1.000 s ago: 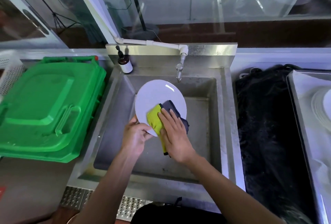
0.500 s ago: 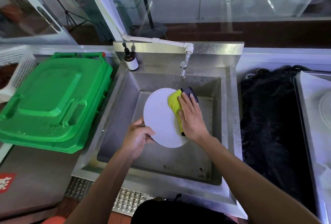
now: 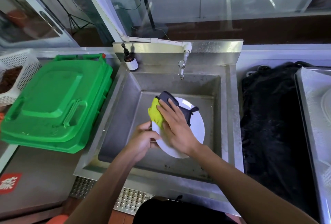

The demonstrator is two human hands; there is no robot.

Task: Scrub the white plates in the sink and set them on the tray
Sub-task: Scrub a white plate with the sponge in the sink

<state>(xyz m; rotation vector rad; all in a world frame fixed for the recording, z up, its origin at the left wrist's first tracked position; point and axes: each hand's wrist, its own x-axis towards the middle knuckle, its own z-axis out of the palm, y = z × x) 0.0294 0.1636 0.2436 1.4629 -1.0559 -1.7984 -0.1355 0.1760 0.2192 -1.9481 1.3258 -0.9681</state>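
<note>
step: scrubbing | plate (image 3: pixel 196 125) tilted over sink (image 3: pixel 125 102); my left hand (image 3: pixel 143 140) grips its left rim; my right hand (image 3: pixel 176 127), fingers flat, presses cloth (image 3: pixel 157 114) on its face | next: finish wiping; carry plate right to tray (image 3: pixel 309 98)

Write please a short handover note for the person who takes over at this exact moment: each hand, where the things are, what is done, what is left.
Left hand: grips the white plate by its left rim, above the sink.
Right hand: presses the yellow and dark cloth flat on the plate's face.
Done: some plates seem already to lie on the tray at far right.
Left: finish scrubbing this plate and set it on the tray. No other plate shows in the sink.
</note>
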